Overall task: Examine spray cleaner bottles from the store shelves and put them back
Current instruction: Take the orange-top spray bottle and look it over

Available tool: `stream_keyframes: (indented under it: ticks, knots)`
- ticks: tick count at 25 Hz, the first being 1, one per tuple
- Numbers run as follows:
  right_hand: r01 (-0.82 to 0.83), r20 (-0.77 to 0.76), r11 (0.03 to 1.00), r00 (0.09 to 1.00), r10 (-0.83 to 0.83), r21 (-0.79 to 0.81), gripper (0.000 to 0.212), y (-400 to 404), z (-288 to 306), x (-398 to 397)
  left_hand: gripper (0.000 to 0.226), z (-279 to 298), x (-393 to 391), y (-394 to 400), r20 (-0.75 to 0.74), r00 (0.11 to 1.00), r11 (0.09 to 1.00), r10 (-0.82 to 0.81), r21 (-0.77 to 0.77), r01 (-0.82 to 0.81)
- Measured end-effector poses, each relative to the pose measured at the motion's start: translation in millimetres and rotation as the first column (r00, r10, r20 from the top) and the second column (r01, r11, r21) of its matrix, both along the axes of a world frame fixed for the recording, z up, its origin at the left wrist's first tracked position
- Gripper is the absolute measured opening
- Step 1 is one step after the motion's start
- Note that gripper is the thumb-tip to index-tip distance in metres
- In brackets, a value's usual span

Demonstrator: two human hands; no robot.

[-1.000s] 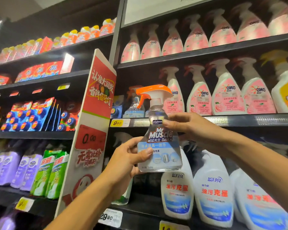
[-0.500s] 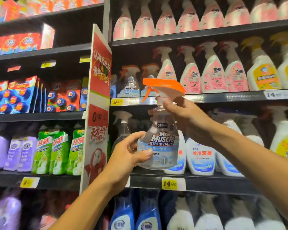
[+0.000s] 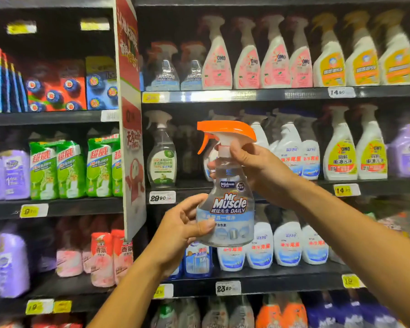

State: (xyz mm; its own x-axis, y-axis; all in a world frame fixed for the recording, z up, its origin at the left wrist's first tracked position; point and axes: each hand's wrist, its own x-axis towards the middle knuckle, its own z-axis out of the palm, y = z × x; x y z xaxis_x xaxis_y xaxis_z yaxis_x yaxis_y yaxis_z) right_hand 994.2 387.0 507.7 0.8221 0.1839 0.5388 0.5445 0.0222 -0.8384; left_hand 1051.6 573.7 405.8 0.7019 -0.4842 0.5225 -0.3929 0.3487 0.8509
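Left of the red promotional sign [image 3: 130, 95] that juts out from the shelving, green refill pouches [image 3: 57, 169] stand in a row beside purple packs [image 3: 5, 174], with a yellow price tag [image 3: 33, 210] on the shelf edge below them. Right of the sign, a clear bottle with a white trigger [image 3: 161, 159] stands on the shelf above a tag reading 29.90 [image 3: 162, 197]. Further right of the sign, in front of the shelves and off them, the Mr Muscle spray bottle [image 3: 227, 204] is held upright, its orange trigger head [image 3: 223, 131] pointing left towards the sign. The left hand [image 3: 182, 230] grips the bottle's lower body from the left, thumb laid across the label and fingers curled behind. The right hand [image 3: 258, 166] wraps the neck just under the trigger head, fingers curled round it. Beyond the bottle, white bottles with blue labels [image 3: 291, 152] fill the shelf, and pink OMO sprays [image 3: 246, 62] and yellow-labelled sprays [image 3: 362, 65] line the shelf above.
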Motion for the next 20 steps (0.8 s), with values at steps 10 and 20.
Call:
stream_keyframes:
  ticks: [10,20]
  knots:
    - [-0.011,-0.131,0.973,0.991,0.042,0.229,0.05,-4,-93,-13,0.048,-76,-36,-15,-0.188,0.981,0.997,-0.056,-0.059,0.046]
    - [0.215,-0.25,0.976,0.947,-0.202,0.026,0.019,-60,-208,-34,0.048,-164,-60,-45,-0.4,0.912,0.995,0.092,-0.007,-0.103]
